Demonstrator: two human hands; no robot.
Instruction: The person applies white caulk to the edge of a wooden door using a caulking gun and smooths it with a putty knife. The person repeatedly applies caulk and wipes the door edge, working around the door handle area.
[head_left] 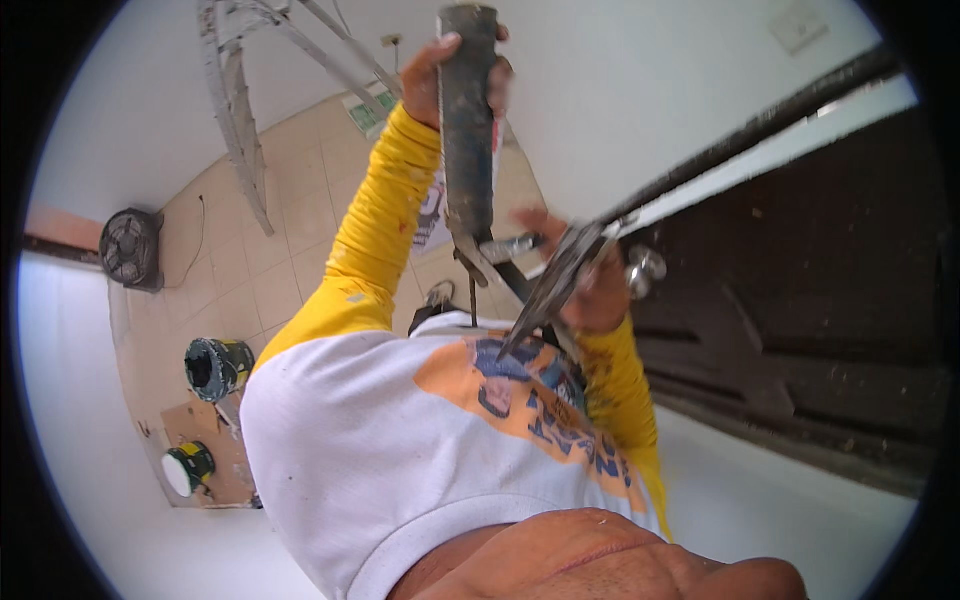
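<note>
A dark, stained caulking gun (468, 130) extends away from my chest. My left hand (428, 85) is closed around its far end, with the thumb and fingertips on opposite sides of the barrel. At the near end are the gun's metal lever (510, 246) and thin rod (473, 300). My right hand (600, 295) is beside that end, blurred by motion. Across it lies a grey, streaked, pointed flat piece (555, 285), whose kind I cannot make out. The right fingers seem closed about it, though they are partly hidden.
To the right is a dark panelled door (800, 270) with a round metal knob (645, 272). A stepladder (235, 110) stands far left on the tiled floor (290, 215). Also left are a black fan (131, 250), an open dark bucket (218, 368) and a white-lidded bucket (190, 468) on a brown board (235, 450).
</note>
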